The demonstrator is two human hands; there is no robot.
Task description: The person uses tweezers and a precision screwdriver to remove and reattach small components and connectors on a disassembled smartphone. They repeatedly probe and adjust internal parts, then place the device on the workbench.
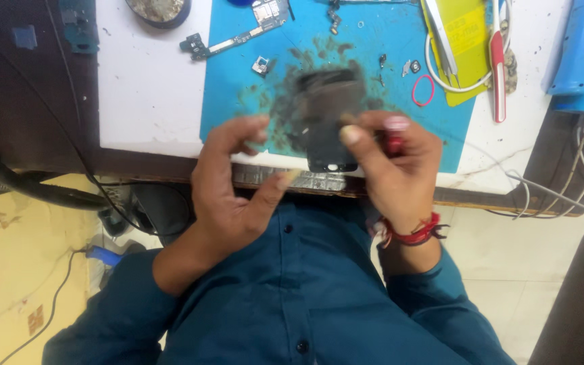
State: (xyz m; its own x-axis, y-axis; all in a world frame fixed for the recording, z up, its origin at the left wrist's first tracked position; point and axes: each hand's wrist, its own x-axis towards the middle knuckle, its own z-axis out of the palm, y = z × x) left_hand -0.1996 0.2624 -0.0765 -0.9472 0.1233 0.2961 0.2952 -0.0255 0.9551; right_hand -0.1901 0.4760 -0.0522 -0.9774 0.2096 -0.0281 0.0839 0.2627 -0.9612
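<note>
Above the near edge of the tabletop [150,101], over a blue work mat [238,101] stained with dark smears, both hands hold a dark, opened phone body [329,118], blurred in the head view. Farthest left on the mat lies a bare circuit board [238,40], well apart from the hands; a stray elbow or a dropped part landing there could, I judge, scratch it or knock it off the mat.

Next comes the left hand [228,179], its fingers [251,125] curled toward the phone's left edge with the thumb stretched underneath. Whether they truly clamp the edge I cannot tell through the blur. If that support is only light, the phone may pivot or slip toward the person's lap, since it sits partly past the tabletop's edge.

The right hand [393,165] has its fingers closed on the phone's right side, and also pinches a small red-handled tool [393,142]. Too much leverage from that tool could crack the panel or tear something inside.

Further right, tiny loose parts [410,66] and a pink rubber band [422,90] lie near the hands, easily swept away, and a white cable [441,74] loops over a yellow card [461,40] beside them.
</note>
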